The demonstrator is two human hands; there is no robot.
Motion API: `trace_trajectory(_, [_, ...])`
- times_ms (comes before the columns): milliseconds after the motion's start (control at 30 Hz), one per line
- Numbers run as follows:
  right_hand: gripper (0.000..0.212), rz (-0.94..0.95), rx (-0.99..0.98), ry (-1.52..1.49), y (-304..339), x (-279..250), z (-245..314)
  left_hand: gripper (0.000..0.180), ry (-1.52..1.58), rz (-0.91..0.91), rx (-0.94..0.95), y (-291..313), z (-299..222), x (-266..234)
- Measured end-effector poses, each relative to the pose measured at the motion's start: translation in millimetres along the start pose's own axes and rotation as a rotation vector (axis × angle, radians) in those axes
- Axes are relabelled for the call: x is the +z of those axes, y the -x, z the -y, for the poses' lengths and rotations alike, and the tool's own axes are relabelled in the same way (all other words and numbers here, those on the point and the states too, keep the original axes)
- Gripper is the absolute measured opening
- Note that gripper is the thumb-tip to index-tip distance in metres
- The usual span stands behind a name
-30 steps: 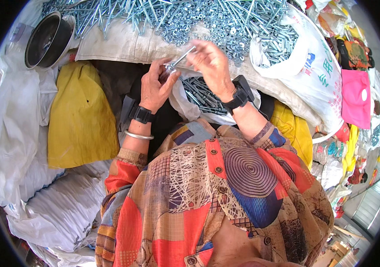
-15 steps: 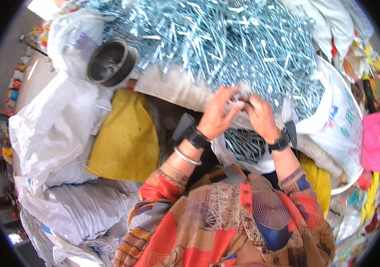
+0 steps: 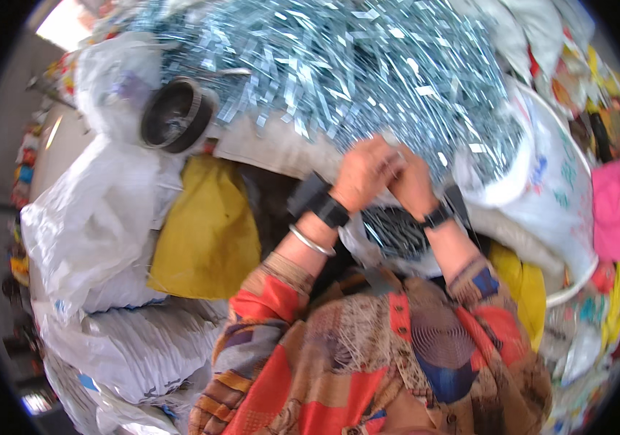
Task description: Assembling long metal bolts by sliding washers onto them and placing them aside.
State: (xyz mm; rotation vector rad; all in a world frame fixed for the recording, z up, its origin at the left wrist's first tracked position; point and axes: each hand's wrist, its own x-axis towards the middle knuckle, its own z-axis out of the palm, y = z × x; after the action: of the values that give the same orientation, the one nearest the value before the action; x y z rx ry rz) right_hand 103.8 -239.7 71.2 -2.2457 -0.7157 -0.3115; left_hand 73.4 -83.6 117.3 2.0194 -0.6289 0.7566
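At the near edge of a big heap of shiny blue-silver metal strips [image 3: 368, 65], my two hands meet. My left hand [image 3: 364, 172] is closed, its fingertips pressed against those of the right. My right hand [image 3: 413, 185] is closed too, fingers curled inward. A small pale bit shows at the fingertips, but what they pinch is hidden and blurred. Just below my hands, a white bag [image 3: 368, 250] sits open in front of me, with dark thin strips [image 3: 397, 230] lying inside it.
A dark round metal pot [image 3: 177, 116] stands at the heap's left, a thin metal utensil [image 3: 230, 72] beside it. White sacks [image 3: 99, 210] and a yellow cloth [image 3: 208, 232] lie to the left. A white printed sack [image 3: 556, 174] and a pink item [image 3: 613, 210] are on the right.
My hands have drawn closer together and the fingers have curled in more. The view has shifted slightly, and the heap looks more blurred.
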Motion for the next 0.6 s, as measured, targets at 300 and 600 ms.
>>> trace_trajectory(300, [0.044, -0.108, -0.045, -0.386, 11, 1, 20, 0.015, -0.072, 0.035, -0.093, 0, 2, -5])
trace_trajectory(600, [0.051, -0.148, 0.226, -0.793, 11, -7, 20, 0.020, -0.115, 0.029, -0.073, 3, -1, -4])
